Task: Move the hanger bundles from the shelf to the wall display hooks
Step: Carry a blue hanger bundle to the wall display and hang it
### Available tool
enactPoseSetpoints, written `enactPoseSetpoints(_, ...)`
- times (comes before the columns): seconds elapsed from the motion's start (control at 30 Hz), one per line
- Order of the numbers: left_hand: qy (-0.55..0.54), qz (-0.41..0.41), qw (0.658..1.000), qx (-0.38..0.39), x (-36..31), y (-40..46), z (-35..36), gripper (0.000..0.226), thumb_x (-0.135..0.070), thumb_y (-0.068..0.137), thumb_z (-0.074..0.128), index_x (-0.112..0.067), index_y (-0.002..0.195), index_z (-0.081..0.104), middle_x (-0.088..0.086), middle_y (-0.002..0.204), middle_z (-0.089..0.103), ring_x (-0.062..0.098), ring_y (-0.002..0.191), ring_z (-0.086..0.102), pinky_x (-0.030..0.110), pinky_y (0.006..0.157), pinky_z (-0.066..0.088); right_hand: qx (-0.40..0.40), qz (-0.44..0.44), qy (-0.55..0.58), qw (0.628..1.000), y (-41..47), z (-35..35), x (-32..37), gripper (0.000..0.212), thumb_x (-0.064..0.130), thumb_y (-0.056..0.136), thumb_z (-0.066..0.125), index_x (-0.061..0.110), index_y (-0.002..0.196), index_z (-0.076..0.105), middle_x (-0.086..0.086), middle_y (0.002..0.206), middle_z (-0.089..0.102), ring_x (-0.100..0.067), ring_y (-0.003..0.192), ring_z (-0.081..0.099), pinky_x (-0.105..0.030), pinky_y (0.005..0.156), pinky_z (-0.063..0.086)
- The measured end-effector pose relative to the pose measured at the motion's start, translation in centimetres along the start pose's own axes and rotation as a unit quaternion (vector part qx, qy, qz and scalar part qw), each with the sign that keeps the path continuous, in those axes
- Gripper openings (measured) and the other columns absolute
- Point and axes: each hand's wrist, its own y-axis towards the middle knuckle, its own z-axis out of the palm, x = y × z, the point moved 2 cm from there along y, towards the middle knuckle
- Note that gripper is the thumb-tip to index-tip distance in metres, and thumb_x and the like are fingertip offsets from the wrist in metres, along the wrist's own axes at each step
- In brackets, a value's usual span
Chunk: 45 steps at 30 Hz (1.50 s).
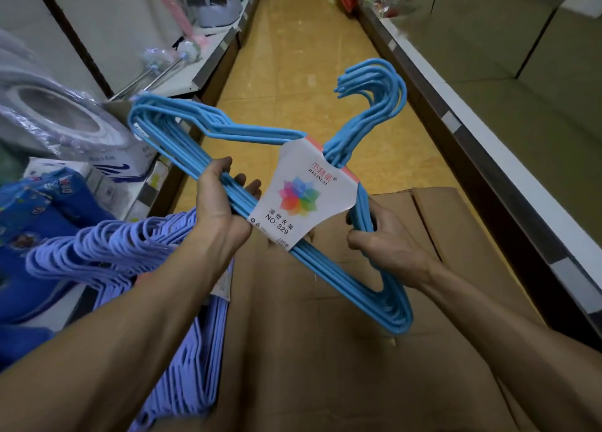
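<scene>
Above the cardboard box [358, 350], your left hand [218, 200] and right hand [378, 236] grip the blue hanger bundle [384, 288]; light, stiff, probably slippery, so hold its bars.

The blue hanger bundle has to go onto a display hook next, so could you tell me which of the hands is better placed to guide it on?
Probably the right hand: it grips the blue hanger bundle just below the hook ends. The left hand holds the far shoulder side.
</scene>
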Motion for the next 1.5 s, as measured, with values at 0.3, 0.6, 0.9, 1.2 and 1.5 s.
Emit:
enactPoseSetpoints(0.3, -0.021, 0.016, 0.999, -0.029, -11.1, -9.6, 7.6, 0.02, -0.022, 0.089, 0.056, -0.015, 0.075, 0.042, 0.001, 0.068, 0.045, 0.018, 0.059, 0.047, 0.027, 0.059, 0.042, -0.002, 0.02, -0.058, 0.998, -2.5, -6.2, 16.4, 0.039, 0.005, 0.089, 0.054, 0.041, 0.102, 0.045, -0.013, 0.106, 0.062, -0.027, 0.086, 0.058, -0.015, 0.057, 0.041)
enactPoseSetpoints(0.6, -0.007, 0.041, 0.999, -0.033, -29.5, -25.5, 23.7, 0.021, -0.018, 0.087, 0.056, -0.014, 0.07, 0.044, 0.001, 0.067, 0.044, 0.02, 0.062, 0.047, 0.03, 0.068, 0.042, -0.036, 0.022, -0.101, 0.994, -6.1, -17.9, 42.1, 0.038, 0.007, 0.085, 0.053, 0.037, 0.106, 0.048, -0.005, 0.1, 0.064, -0.03, 0.086, 0.062, -0.048, 0.076, 0.055)
enactPoseSetpoints(0.9, 0.017, 0.077, 0.997, 0.006, -48.5, -39.9, 37.7, 0.016, -0.015, 0.086, 0.057, -0.015, 0.076, 0.043, 0.003, 0.071, 0.044, 0.02, 0.062, 0.048, 0.028, 0.062, 0.047, -0.059, -0.005, -0.093, 0.994, -9.4, -27.4, 66.8, 0.019, 0.003, 0.086, 0.053, 0.018, 0.099, 0.054, -0.011, 0.101, 0.066, -0.023, 0.077, 0.059, -0.026, 0.055, 0.045)
enactPoseSetpoints(1.2, -0.002, 0.078, 0.993, 0.084, -59.1, -52.1, 42.4, 0.018, -0.012, 0.092, 0.054, -0.013, 0.076, 0.046, 0.003, 0.071, 0.04, 0.017, 0.067, 0.044, 0.031, 0.079, 0.043, -0.066, -0.018, -0.09, 0.994, -15.2, -31.2, 81.4, 0.019, 0.007, 0.087, 0.056, 0.01, 0.106, 0.054, -0.027, 0.115, 0.064, -0.044, 0.099, 0.065, -0.056, 0.08, 0.055)
enactPoseSetpoints(1.5, -0.023, 0.129, 0.986, 0.099, -62.7, -58.5, 42.3, 0.015, -0.015, 0.092, 0.057, -0.012, 0.08, 0.048, 0.004, 0.075, 0.045, 0.02, 0.079, 0.052, 0.037, 0.086, 0.044, -0.07, -0.079, -0.082, 0.991, -18.9, -32.3, 87.3, 0.027, 0.003, 0.086, 0.057, 0.028, 0.096, 0.054, 0.002, 0.096, 0.067, -0.031, 0.086, 0.066, -0.043, 0.07, 0.055)
